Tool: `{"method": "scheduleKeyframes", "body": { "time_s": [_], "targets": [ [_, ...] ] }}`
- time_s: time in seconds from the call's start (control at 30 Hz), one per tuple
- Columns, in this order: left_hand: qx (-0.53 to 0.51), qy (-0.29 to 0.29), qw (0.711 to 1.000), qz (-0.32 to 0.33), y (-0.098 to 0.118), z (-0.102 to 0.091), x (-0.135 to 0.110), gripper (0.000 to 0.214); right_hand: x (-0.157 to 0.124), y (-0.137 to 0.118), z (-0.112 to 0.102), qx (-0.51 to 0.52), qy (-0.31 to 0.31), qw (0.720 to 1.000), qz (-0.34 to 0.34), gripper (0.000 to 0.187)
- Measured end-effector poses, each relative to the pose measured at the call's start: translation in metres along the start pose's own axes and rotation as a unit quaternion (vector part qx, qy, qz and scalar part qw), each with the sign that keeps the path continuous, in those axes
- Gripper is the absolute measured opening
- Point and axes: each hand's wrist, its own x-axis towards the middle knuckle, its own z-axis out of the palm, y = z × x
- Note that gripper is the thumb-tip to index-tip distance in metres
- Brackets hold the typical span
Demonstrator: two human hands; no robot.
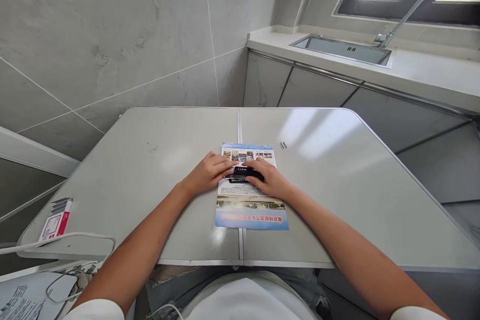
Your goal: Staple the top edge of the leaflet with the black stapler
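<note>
Find the black stapler (245, 174) lying flat on the leaflet (250, 210), mid-table (337, 170), over the centre seam. Note the right hand (272, 180) clasped over its right end, fingers curled about it. Note the left hand (206, 172) laid flat, uncurled, fingertips touching its left end. See staple strip (283, 145) just beyond the leaflet; red box (56, 220) at near left corner, well apart.

looks like a home kitchen to me: steel sink (339, 49) with a curved tap (410, 5) in a pale counter (420, 72) well beyond and right of the fingers (221, 162), grey cabinet doors (315, 91) below it, big grey wall tiles (112, 35) beyond and left.
</note>
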Motion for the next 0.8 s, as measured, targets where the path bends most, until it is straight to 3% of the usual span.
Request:
{"method": "scheduleKeyframes", "body": {
  "time_s": [0.17,0.47,0.8],
  "targets": [
    [0.025,0.046,0.997,0.054,-0.0042,-0.0031,-0.0018,0.016,-0.0006,0.0010,-0.0002,-0.005,-0.004,1.000,0.006,0.037],
    [-0.006,-0.038,0.999,-0.004,-0.0081,-0.0010,-0.0045,0.018,-0.0005,0.0017,-0.0009,-0.001,-0.008,1.000,0.001,0.035],
    [-0.029,-0.057,0.998,-0.016,-0.0100,0.0014,-0.0060,0.018,0.0001,0.0023,0.0000,-0.008,-0.007,1.000,-0.011,0.032]
  ]
}}
